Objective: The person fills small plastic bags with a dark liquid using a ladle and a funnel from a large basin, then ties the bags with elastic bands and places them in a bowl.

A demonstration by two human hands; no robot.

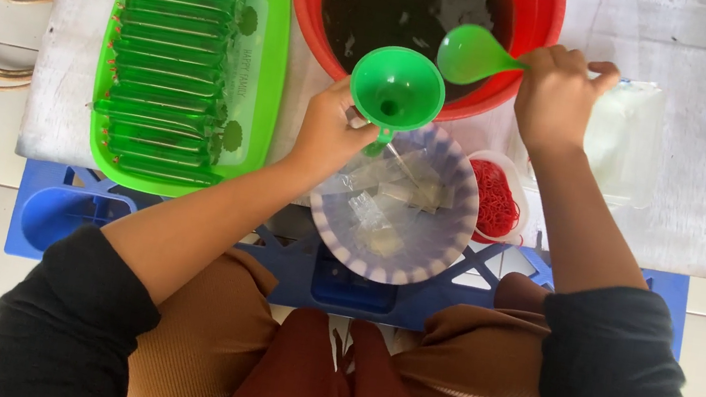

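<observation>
Over the striped bowl, my 2 hands work a funnel and a ladle.

Between my left hand's [326, 133] closed fingers sits the neck of a green funnel [397, 88], upright, its spout over a clear plastic sleeve [395, 172] that hangs above the blue-and-white striped bowl [450, 242]. My right hand [556, 94] is curled tight around the handle of a green ladle [467, 54], its cup just beside the funnel's rim and over the edge of the red basin [542, 21] of dark liquid. Near my right wrist stands a small tub of red rubber bands [494, 200]. Left of the basin, a green tray [264, 71] holds filled green tubes [172, 57] lying in rows.
</observation>
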